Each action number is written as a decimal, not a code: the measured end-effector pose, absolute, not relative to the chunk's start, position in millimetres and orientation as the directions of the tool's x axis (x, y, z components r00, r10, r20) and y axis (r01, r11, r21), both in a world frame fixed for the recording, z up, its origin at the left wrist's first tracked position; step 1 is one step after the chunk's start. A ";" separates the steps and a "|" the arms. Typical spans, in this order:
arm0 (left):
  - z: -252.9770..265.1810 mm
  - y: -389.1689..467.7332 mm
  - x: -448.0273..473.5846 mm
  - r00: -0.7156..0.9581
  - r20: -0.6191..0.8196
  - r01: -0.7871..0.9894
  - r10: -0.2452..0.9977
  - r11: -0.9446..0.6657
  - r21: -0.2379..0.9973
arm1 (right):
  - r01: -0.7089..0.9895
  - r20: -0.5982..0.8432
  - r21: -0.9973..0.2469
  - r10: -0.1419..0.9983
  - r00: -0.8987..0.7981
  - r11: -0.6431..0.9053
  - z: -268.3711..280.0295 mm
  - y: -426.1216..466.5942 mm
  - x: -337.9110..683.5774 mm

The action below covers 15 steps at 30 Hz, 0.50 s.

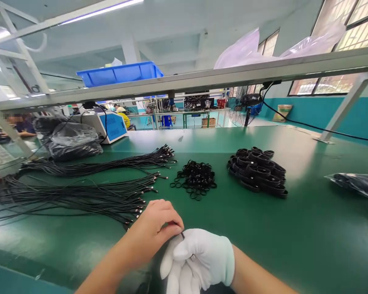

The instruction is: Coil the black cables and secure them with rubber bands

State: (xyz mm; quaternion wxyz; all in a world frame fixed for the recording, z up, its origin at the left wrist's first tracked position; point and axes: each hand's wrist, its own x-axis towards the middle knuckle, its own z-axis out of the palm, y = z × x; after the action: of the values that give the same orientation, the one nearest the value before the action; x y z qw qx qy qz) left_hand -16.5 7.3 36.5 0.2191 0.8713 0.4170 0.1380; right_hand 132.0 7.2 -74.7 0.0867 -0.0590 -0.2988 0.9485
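My bare left hand [159, 222] is closed in a pinch, thumb and forefinger on a thin black strand [182, 235] whose kind I cannot make out. That strand runs to my white-gloved right hand [200, 257], which is curled shut directly beside it. A small metal connector tip [193, 257] shows between the gloved fingers, so a black cable is in that hand, mostly hidden by the glove. Beyond my hands lies a pile of small black rubber bands [199, 175]. Bundles of loose black cables [110, 194] with metal ends stretch away to the left.
Coiled black cables [257, 169] are heaped at the right on the green table [297, 228]. A clear bag [355, 183] of dark items lies at the right edge. Black plastic bags [73, 139] and a blue-and-white machine [107, 124] stand back left. A shelf [184, 83] spans overhead.
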 end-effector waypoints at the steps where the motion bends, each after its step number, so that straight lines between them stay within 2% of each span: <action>1: 35.4 8.0 -16.7 0.612 0.058 0.662 0.789 -0.551 0.508 | -0.145 -0.042 -0.570 0.205 -0.978 -0.809 -75.2 6.9 132.1; 6: 29.2 7.8 -8.5 0.609 0.100 0.647 0.787 -0.565 0.512 | -0.154 -0.031 -0.611 0.219 -0.975 -0.776 -84.2 3.5 129.8; 9: 12.8 9.1 -12.3 0.605 0.122 0.659 0.787 -0.581 0.478 | -0.223 -0.030 -0.672 0.326 -0.945 -0.706 -72.5 0.0 140.0; 12: -17.9 15.6 -40.1 0.484 0.145 0.801 0.863 -0.504 0.324 | -0.468 0.109 -0.681 0.554 -0.826 -0.564 -42.2 3.4 165.0; 15: -50.6 19.9 -77.1 0.396 0.203 0.878 0.895 -0.434 0.201 | -0.806 0.253 -0.527 0.855 -0.453 -0.271 -12.9 16.0 195.2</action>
State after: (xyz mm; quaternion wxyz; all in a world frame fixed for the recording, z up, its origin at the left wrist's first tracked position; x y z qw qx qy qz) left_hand -77.1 19.9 -50.6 0.0309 0.8350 0.5310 0.1410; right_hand 195.2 16.0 -12.9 0.5215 -0.0405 -0.3046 0.7960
